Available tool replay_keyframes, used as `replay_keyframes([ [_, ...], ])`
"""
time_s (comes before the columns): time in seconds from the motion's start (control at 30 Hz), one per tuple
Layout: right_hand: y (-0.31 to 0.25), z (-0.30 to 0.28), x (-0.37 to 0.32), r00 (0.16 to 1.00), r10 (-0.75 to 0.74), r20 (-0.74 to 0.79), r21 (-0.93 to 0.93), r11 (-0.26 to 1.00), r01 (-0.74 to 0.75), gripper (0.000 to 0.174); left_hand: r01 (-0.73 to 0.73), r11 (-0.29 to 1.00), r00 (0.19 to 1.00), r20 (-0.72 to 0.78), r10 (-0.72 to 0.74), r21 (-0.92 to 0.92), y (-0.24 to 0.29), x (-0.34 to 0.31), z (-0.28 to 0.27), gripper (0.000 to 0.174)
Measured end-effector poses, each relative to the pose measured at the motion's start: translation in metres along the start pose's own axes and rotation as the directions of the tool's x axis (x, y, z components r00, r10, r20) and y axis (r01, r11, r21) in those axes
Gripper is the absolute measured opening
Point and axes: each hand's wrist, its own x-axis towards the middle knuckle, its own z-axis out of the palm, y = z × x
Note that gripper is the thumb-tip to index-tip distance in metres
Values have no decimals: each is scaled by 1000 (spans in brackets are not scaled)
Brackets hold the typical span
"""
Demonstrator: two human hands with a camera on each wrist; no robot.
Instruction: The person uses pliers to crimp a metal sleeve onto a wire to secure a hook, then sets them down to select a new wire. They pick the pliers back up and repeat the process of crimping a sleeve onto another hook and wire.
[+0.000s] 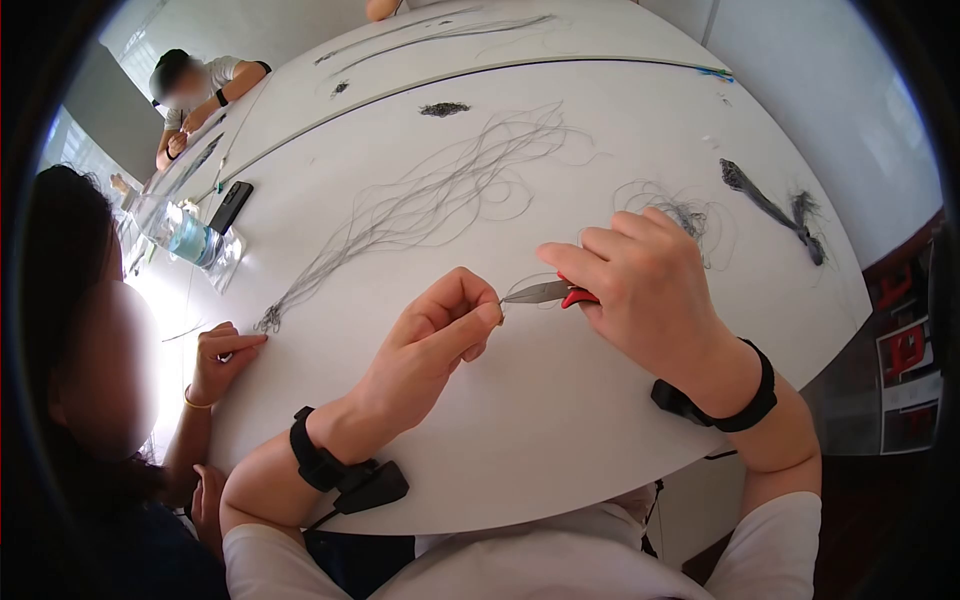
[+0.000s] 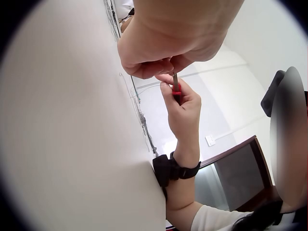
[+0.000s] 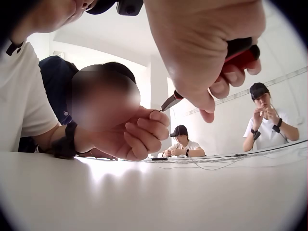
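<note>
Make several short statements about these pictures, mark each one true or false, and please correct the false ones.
1. The right hand holds the pliers. True.
2. The tips of the pliers are right by the left hand. True.
3. The handles of the pliers are blue. False: they are red and black.
4. The left hand holds the phone. False: the phone lies on the table.
5. A dark bundle lies on the table, toward the right of the head view. True.
6. Only one of this person's wrists wears a black band. False: both wrists wear one.
</note>
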Motion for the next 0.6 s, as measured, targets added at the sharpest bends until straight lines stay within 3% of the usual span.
replay_keyframes([
  [0.6, 1, 0, -3, 990, 42, 132, 80, 995, -53, 13, -1, 997, 999, -45, 5, 79, -7, 2, -3, 9],
])
